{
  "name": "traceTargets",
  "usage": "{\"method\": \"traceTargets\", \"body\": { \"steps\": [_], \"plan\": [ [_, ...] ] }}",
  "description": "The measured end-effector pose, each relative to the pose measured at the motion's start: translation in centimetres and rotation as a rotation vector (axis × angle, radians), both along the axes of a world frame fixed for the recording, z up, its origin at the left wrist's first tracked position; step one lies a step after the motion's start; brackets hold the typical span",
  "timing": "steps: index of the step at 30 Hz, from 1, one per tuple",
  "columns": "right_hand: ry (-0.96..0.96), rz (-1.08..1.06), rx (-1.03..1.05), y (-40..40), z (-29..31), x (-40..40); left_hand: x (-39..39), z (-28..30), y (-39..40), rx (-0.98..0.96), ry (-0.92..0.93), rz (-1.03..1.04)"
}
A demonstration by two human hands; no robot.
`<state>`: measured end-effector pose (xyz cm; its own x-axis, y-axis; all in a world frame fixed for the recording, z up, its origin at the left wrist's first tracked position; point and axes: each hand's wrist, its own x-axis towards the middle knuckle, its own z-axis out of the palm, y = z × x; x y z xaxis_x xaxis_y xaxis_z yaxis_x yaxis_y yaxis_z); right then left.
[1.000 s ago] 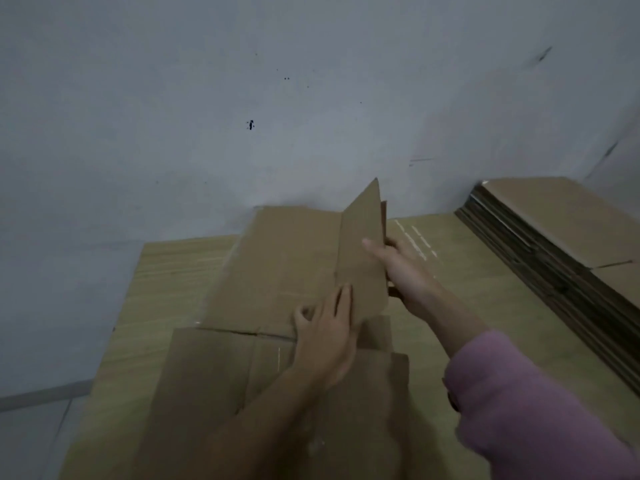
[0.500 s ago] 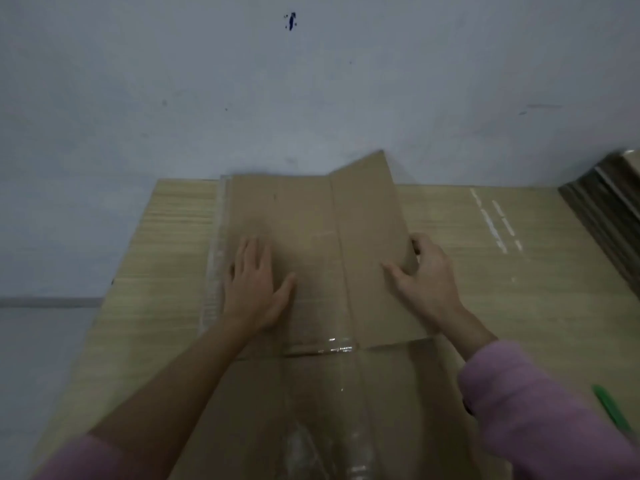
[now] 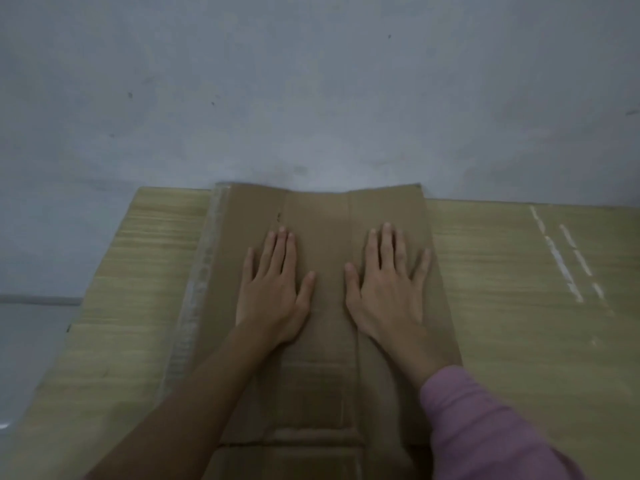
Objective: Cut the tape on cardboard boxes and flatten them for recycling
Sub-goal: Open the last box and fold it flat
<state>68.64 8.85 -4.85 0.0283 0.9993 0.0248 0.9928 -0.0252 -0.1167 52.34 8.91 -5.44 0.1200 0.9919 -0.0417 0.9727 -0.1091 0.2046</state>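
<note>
I had no real grip on anything: both hands lay flat, fingers straight and a little spread, pressing down rather than holding. My left hand (image 3: 273, 289) rested on the left half of the cardboard box (image 3: 322, 216), and my right hand (image 3: 388, 289) on the right half, with a bare strip of board between my thumbs.

The box lay collapsed on the wooden table (image 3: 519, 306), its far edge close to the grey wall (image 3: 311, 98), and it ran back toward me beneath both forearms. A strip of clear tape (image 3: 197, 292) showed along its left edge, just beside my left hand.

I judged the board light and fairly stiff, yet springy at its creases; the far end looked slightly bowed upward at the outer folds. It would probably lift again if I eased off, so weight belonged on the fold lines. To carry it, I reckoned the long side edges were the place to take hold, since the flat faces offered nothing to pinch and seemed apt to slide on the smooth wood.
</note>
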Motion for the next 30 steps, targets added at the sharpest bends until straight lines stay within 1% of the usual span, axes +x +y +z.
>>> {"method": "traceTargets", "body": {
  "steps": [3,5,8,10,11,13,18,19,22,24,26,28,30],
  "plan": [
    [0.043,-0.032,-0.085,0.2,-0.6,0.2,-0.2,0.0,0.3,-0.014,0.015,-0.008],
    [0.061,-0.019,-0.122,0.7,-0.2,0.4,-0.3,0.2,0.6,-0.038,0.023,-0.01],
    [0.16,0.036,-0.198,0.3,0.9,1.5,-0.7,0.8,0.6,-0.102,-0.013,-0.028],
    [0.218,0.103,-0.149,-1.4,1.2,2.3,-1.0,1.4,-0.4,-0.127,-0.031,-0.053],
    [0.217,0.118,-0.095,-2.8,1.3,2.6,-1.2,1.7,-1.5,-0.128,-0.025,-0.063],
    [0.145,0.104,0.006,-6.0,1.0,2.9,-1.4,2.1,-4.3,-0.112,-0.021,-0.068],
    [0.07,0.012,0.065,-14.3,0.7,2.2,-1.6,2.0,-12.7,-0.052,-0.042,-0.114],
    [0.075,0.012,0.058,-15.6,0.7,1.5,-1.5,1.9,-14.1,-0.028,-0.059,-0.119],
    [0.122,0.033,-0.055,-18.3,0.4,-1.1,-0.8,0.7,-16.8,0.031,-0.054,-0.136],
    [0.06,0.019,-0.083,-18.8,-0.2,-2.1,-0.7,0.0,-17.3,0.047,-0.037,-0.133],
    [0.009,-0.011,-0.083,-18.6,-0.6,-2.0,-0.8,-0.5,-16.8,0.033,-0.017,-0.126],
    [0.03,0.005,-0.115,-18.1,-0.3,-1.7,-0.9,-0.2,-16.1,0.0,-0.005,-0.153],
    [0.059,0.03,-0.158,-18.2,0.2,-1.1,-1.4,0.3,-15.9,-0.074,-0.003,-0.189]
  ]
}}
